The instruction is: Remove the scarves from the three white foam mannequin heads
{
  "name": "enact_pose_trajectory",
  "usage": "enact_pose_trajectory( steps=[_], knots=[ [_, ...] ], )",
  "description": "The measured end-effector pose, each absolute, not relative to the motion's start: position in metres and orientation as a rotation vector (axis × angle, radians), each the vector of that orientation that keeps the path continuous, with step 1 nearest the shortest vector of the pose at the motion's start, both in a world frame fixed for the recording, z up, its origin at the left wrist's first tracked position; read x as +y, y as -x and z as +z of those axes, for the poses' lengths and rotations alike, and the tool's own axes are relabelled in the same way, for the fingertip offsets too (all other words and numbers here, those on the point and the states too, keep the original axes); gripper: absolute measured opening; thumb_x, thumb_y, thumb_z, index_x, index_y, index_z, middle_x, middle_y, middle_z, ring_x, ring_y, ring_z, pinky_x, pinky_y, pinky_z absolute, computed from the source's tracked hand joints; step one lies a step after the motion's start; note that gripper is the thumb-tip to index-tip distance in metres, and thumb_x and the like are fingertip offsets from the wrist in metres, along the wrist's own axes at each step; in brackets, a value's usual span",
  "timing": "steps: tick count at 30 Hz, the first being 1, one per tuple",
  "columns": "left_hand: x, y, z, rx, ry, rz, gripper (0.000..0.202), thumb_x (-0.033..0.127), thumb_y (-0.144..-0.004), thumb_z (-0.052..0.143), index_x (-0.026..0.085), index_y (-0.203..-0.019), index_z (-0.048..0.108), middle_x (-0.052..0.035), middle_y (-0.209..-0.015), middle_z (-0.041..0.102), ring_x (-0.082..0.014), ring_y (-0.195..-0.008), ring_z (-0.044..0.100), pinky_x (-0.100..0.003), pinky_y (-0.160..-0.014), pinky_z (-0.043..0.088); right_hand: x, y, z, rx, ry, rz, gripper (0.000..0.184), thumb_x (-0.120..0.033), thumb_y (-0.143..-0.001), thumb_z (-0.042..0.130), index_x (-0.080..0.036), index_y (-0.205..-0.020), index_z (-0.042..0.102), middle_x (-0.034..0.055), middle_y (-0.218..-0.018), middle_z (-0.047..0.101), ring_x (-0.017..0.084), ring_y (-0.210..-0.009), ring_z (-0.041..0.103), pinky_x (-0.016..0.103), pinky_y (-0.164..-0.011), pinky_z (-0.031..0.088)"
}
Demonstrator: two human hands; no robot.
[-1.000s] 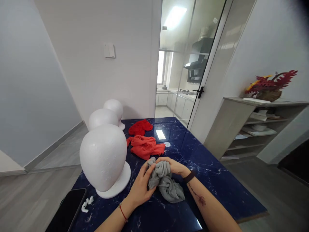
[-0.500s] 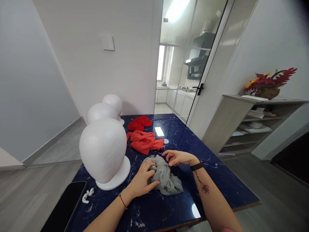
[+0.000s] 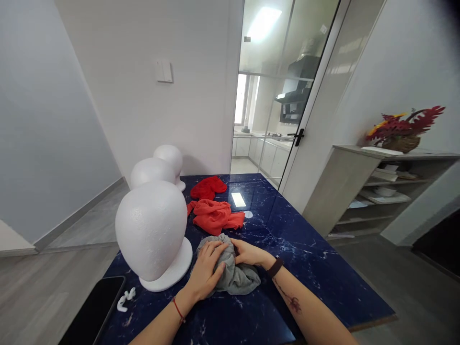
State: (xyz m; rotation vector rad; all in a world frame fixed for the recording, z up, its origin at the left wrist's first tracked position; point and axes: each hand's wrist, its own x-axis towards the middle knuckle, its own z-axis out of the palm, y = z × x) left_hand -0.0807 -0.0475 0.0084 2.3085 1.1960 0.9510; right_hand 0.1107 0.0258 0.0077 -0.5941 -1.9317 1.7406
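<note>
A crumpled grey cloth (image 3: 239, 279) lies on the dark blue marbled table (image 3: 305, 278) right in front of me. My left hand (image 3: 206, 271) rests on its left part with fingers curled into the fabric. My right hand (image 3: 247, 253) grips the cloth's upper right edge, fingers closed on it; a dark watch sits on that wrist. A large white foam head form (image 3: 151, 231) stands on its round base just left of the cloth, close to my left hand.
An orange cloth (image 3: 215, 216) and a red cloth (image 3: 207, 187) lie farther back on the table. Two more white foam heads (image 3: 153, 171) stand behind the first. A black phone (image 3: 95, 310) and a small white scrap (image 3: 124, 300) lie at the near left. Shelving stands at right.
The grey cloth went from lifted between both hands down onto the table. My right hand let go briefly, then came back onto the cloth; both hands now press it nearer the foam head.
</note>
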Motion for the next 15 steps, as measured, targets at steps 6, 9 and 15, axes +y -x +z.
enact_pose_trajectory(
  steps=[6, 9, 15],
  knots=[
    [-0.044, 0.08, 0.006, 1.325, -1.926, 1.282, 0.042, 0.031, -0.093, 0.033, 0.025, -0.135, 0.034, -0.0103, -0.127, 0.046, -0.0201, -0.117, 0.046, -0.043, -0.102, 0.037, 0.029, -0.108, 0.008, -1.978, 0.688, 1.363, 0.051, -0.002, -0.062, 0.051, -0.017, -0.11, 0.062, 0.0047, -0.109, 0.065, 0.019, -0.097, 0.059, 0.035, -0.095, 0.042],
    [-0.043, 0.079, 0.008, 1.365, -1.951, 1.246, 0.036, 0.033, -0.093, 0.035, 0.024, -0.127, 0.044, -0.0098, -0.123, 0.049, -0.021, -0.116, 0.047, -0.043, -0.102, 0.036, 0.035, -0.112, 0.005, -2.066, 0.762, 1.228, 0.038, -0.003, -0.065, 0.043, -0.017, -0.09, 0.068, 0.0018, -0.092, 0.068, 0.017, -0.085, 0.06, 0.031, -0.085, 0.046],
    [-0.045, 0.077, 0.005, 1.321, -2.209, 0.921, 0.045, 0.043, -0.08, 0.057, 0.022, -0.12, 0.054, -0.0105, -0.116, 0.055, -0.0269, -0.112, 0.049, -0.047, -0.1, 0.038, 0.041, -0.124, 0.004, -2.339, 0.957, 0.802, 0.027, 0.001, -0.063, 0.035, -0.015, -0.055, 0.056, -0.0002, -0.061, 0.059, 0.013, -0.062, 0.051, 0.024, -0.064, 0.039]
  ],
)
